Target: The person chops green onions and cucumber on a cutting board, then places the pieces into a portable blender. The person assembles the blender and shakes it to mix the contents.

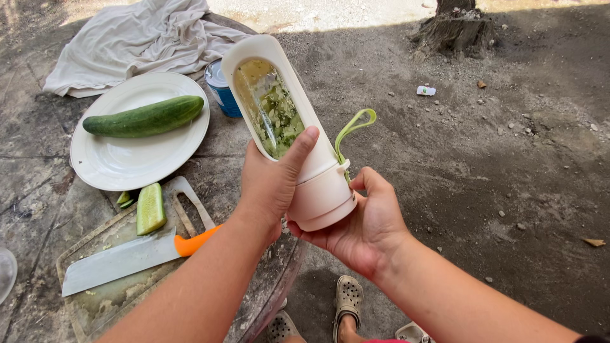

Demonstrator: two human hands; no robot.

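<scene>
Both hands gripped a white hand-held chopper (298, 133) tilted above the edge of the bench (38, 165). Left hand (270, 184) was wrapped round its body, thumb pressed beside the clear window, behind which green chopped bits clung. Right hand (359, 222) was cupped under and closed on the base, near the pale green pull loop (353, 127).

On the bench lay a white plate (114, 165) carrying a whole cucumber (145, 117), a cutting board (114, 292) with a cut cucumber piece (150, 208) and an orange-handled knife (133, 254), a blue can (222, 89) and a crumpled cloth (140, 38).

As I judged it, the chopper hung partly over the dirt ground (483, 152); if the base came loose under the right hand, the wet contents could spill. The knife blade, near the left forearm, could nick it on a downward move.
</scene>
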